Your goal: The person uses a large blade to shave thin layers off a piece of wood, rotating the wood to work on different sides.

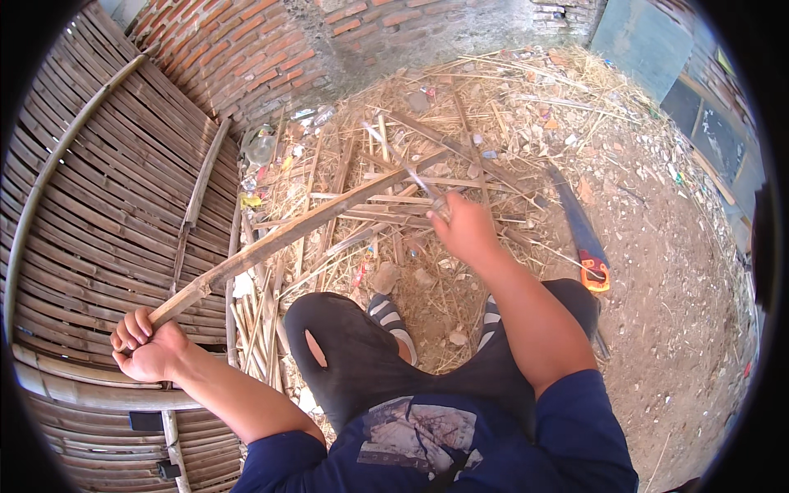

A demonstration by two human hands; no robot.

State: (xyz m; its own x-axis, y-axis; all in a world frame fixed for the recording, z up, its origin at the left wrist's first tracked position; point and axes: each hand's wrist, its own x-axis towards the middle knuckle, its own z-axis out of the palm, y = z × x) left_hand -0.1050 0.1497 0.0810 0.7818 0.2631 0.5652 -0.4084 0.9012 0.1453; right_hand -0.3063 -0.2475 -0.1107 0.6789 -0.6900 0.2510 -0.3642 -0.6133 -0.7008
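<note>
My left hand (149, 345) is closed around the near end of a long wooden strip (300, 226), which slants away up to the right across the pile. In my right hand (470, 230) is the handle of a long, narrow-bladed knife (421, 182). Its shiny blade points away to the upper left and crosses the strip near its far end. Motion blurs the blade, so I cannot tell whether it touches the wood. Between my knees and the wall, several loose wooden and bamboo strips (386, 215) lie crossed on the ground beneath both.
A handsaw (582, 226) with an orange and black handle lies to the right on bare soil. At left stands a bamboo slat panel (99, 222). A brick wall (238, 53) closes the far side. Straw, rubble and litter cover much of the ground.
</note>
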